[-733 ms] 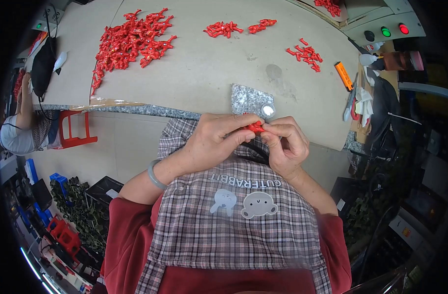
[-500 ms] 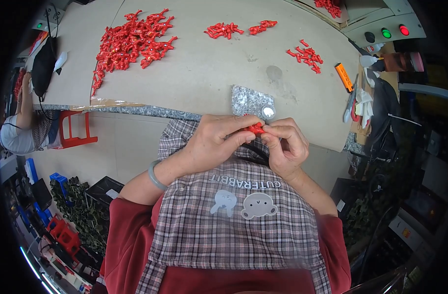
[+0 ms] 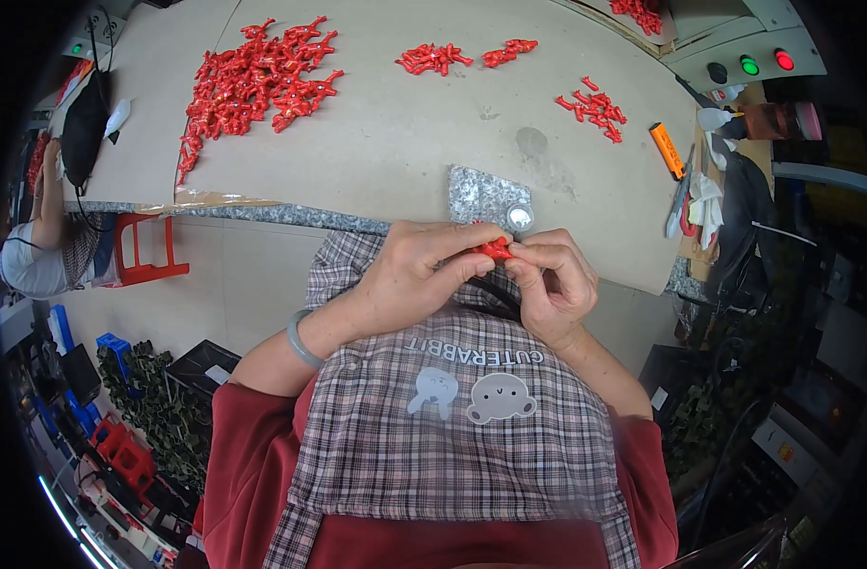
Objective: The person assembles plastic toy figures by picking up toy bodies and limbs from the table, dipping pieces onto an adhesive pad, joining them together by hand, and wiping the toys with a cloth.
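Note:
Between my two hands, just off the table's near edge, is a small red plastic figure (image 3: 496,249), partly covered by my fingers. My left hand (image 3: 431,266) pinches it from the left between thumb and fingers. From the right, the thumb and forefinger of my right hand (image 3: 555,275) press on its other end. Right beyond my fingertips lie a round clear-and-silver piece (image 3: 519,218) and a speckled grey patch (image 3: 485,192) at the table's edge.
A big heap of red figures (image 3: 253,81) covers the table's left, with smaller groups (image 3: 433,59) at the back and small red parts (image 3: 596,112) to the right. An orange-handled cutter (image 3: 666,150), a bottle (image 3: 782,121) and a lit-button panel (image 3: 748,64) stand right. Another person (image 3: 45,242) sits far left.

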Tool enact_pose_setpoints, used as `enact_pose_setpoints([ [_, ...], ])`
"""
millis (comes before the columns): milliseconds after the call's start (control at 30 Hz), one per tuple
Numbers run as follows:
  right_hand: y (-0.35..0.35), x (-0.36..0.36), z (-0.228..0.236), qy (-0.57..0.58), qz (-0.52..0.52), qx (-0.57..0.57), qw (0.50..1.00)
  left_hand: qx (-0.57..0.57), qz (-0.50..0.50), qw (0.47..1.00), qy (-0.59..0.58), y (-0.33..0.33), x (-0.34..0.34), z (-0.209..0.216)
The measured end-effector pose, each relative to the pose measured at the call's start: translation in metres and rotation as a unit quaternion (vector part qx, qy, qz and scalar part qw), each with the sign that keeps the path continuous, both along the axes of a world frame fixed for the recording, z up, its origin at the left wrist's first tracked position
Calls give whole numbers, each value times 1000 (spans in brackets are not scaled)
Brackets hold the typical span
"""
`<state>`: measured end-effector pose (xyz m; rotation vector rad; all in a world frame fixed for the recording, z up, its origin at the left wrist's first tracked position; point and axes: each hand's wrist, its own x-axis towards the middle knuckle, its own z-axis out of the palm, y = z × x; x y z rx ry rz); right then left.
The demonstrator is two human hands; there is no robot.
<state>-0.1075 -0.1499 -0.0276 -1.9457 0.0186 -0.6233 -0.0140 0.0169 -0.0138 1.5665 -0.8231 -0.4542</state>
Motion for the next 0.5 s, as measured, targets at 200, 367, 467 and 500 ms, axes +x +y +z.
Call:
enact_pose_setpoints([
  [200, -1, 2, 5, -5, 1, -28, 1000, 3, 0, 1000, -2, 1, 1, 0],
  [367, -5, 4, 11, -21, 17, -70, 997, -1, -1, 1000, -1, 3, 1, -2],
  [467, -7, 5, 13, -31, 28, -92, 995, 11, -6, 1000, -11, 4, 2, 0],
  [500, -8, 5, 13, -38, 31, -101, 994, 2, -5, 1000, -22, 4, 2, -1],
])
